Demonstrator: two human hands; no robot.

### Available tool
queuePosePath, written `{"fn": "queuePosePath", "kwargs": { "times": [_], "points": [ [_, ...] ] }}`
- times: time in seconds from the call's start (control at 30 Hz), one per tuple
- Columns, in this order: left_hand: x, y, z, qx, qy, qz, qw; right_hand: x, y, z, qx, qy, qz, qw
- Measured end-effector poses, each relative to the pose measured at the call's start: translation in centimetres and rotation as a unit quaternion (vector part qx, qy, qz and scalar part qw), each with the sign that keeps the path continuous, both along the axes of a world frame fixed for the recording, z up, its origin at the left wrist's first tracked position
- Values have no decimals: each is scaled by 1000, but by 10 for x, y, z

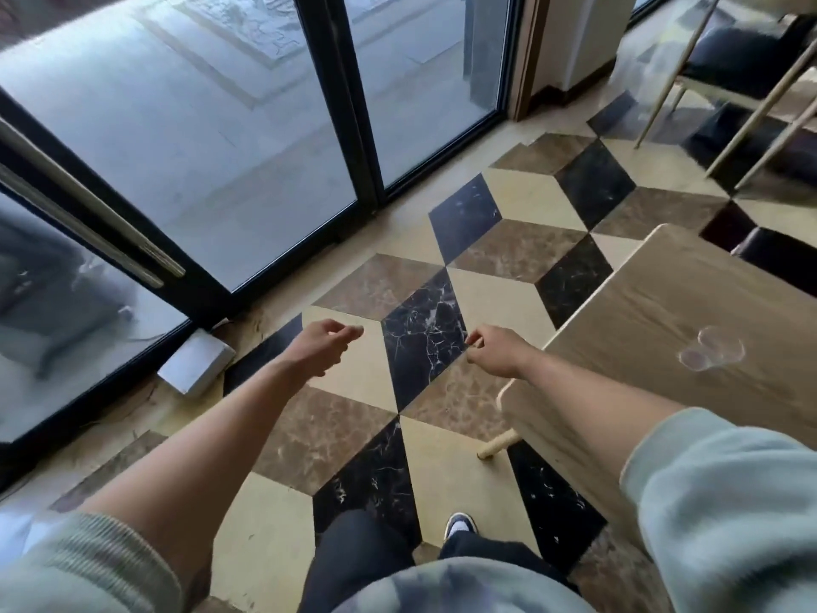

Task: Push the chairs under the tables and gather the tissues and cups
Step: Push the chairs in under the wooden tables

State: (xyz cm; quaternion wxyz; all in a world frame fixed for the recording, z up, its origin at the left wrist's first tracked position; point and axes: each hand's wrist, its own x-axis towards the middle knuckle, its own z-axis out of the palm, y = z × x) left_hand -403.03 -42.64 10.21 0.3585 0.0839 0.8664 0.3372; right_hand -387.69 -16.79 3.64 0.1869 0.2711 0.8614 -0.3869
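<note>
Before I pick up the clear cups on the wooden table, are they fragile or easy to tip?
The clear cups look thin and see-through, probably light plastic, so they may crush under a firm grip. They seem to lie together on the smooth table, so a push would likely slide or roll them.

Both bare forearms stretched forward, pale grey-green sleeves pushed up near elbows. Left hand (325, 347) palm down, wrist bent, fingers loosely curled, thumb near fingertips, holding nothing. Right hand (495, 349) likewise palm down, fingers curled inward, empty. Hands apart, level with each other. Dark trouser legs, one shoe toe below.
</note>
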Motion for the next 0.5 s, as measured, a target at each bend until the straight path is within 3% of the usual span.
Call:
{"fn": "queuePosePath", "kwargs": {
  "times": [0.27,0.5],
  "points": [
    [-167,168,-25,32,4,-150,988,-145,116,-13,-2,-32,-76,997],
    [-291,379,-28,43,0,-308,950,-204,243,-5,-20,-48,-297,954]
  ]
}}
